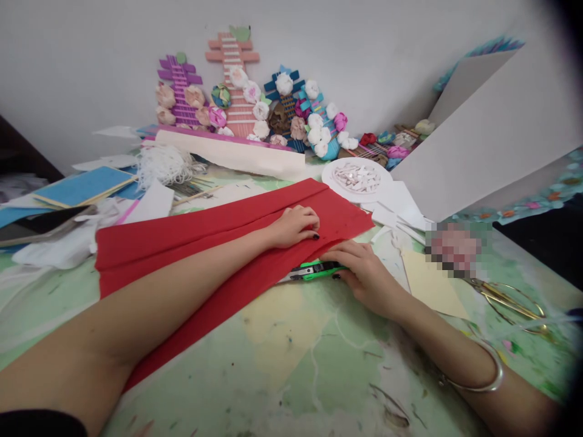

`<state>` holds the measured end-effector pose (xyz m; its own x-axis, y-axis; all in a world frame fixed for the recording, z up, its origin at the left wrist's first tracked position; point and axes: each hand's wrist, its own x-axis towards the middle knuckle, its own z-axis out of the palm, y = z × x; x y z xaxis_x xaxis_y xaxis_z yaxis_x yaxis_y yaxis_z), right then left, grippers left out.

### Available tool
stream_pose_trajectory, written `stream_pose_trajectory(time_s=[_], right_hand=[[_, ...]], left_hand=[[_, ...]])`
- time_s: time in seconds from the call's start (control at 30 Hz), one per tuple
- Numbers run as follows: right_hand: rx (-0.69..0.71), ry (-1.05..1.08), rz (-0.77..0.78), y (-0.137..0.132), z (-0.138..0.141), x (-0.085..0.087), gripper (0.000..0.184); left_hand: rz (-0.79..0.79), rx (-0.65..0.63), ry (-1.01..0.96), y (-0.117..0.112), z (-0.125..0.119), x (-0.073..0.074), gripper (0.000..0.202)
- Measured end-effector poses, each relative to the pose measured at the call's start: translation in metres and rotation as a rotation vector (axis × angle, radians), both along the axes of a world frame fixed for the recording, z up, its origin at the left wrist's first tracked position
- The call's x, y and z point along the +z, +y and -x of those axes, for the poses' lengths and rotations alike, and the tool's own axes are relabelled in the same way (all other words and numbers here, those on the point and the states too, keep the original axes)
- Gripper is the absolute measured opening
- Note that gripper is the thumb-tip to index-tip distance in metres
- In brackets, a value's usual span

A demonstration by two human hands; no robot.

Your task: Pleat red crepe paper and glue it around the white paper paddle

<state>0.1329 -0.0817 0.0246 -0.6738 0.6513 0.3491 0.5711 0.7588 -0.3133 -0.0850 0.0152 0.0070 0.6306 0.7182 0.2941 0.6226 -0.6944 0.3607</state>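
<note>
A long folded sheet of red paper (191, 243) lies across the paint-stained table (300, 364). My left hand (296, 226) presses down on the red paper near its right end, fingers curled closed on top of it. My right hand (364, 270) grips a green utility knife (314, 271) at the lower edge of the red paper, the blade end pointing left under the paper's fold. A silver bangle (487, 376) sits on my right wrist.
Paper-flower craft pieces (255, 103) stand against the back wall. A white plate of white bits (357, 176), large grey cardboard (492, 139), a cream paper piece (432, 282), gold scissors (510, 300), blue sheets (82, 185) and white string (164, 164) surround the work.
</note>
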Motion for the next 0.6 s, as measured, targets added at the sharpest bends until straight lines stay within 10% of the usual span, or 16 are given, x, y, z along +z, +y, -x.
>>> stream_pose_trajectory(time_s=[0.6], right_hand=[[-0.037, -0.005, -0.017, 0.008, -0.009, 0.001, 0.044]], left_hand=[[-0.009, -0.008, 0.008, 0.001, 0.001, -0.001, 0.009]])
